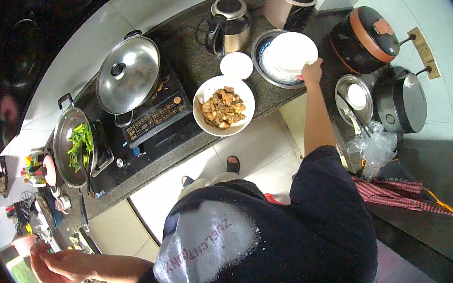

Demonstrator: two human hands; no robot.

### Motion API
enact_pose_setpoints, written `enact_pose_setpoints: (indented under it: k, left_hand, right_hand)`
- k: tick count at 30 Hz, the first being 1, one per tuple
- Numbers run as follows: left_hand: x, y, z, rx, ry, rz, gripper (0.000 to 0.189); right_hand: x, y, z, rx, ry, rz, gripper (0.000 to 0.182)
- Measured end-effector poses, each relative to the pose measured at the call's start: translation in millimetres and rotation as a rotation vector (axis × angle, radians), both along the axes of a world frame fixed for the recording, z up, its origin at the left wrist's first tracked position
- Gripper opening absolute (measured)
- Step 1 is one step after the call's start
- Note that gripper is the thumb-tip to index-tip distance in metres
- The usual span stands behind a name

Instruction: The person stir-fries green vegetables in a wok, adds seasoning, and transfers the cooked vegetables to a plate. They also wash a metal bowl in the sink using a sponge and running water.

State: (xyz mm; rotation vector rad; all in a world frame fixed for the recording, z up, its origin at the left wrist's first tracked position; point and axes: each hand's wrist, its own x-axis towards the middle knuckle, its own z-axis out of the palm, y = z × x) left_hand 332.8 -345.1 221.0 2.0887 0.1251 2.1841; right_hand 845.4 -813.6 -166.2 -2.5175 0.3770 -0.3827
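My right hand [312, 72] grips the rim of a white dish [293, 51] over a metal basin [257, 64]; something small and red shows by its fingers. My left hand [60, 267] is at the lower left with its fingers curled, beside a pink bowl or cup [23, 245]; whether it holds this is unclear. A white bowl of cooked brown food [223, 108] stands near the counter's front edge, with a smaller white dish [237, 65] behind it. On the left, a wok [60, 144] holds green vegetables [79, 146] and a dark utensil.
A lidded pan [133, 78] stands on an induction cooker [163, 114]. Behind are an electric kettle [230, 26] and a blender base [282, 8]. To the right are a rice cooker [365, 40], a metal bowl with chopsticks [341, 95], a grey pot [404, 104], a plastic bag [378, 151] and checked cloth [395, 194].
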Motion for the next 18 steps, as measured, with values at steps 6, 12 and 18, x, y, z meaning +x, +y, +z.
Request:
enact_pose_setpoints:
  k: [6,12,18]
  left_hand:
    - [-4.0,-5.6,-2.1,-0.081,0.001,0.045,0.015]
    - [4.7,-0.4,-11.8,-0.071,-0.029,0.076,0.011]
    - [32.6,-29.9,2.0,-0.029,0.042,0.044,0.017]
  right_hand:
    - [5.6,-7.7,71.3,0.622,0.519,-0.004,0.022]
    - [-22.0,-30.0,55.1,1.291,0.736,0.086,0.038]
    - [-61.8,17.3,69.6,1.000,0.191,0.141,0.027]
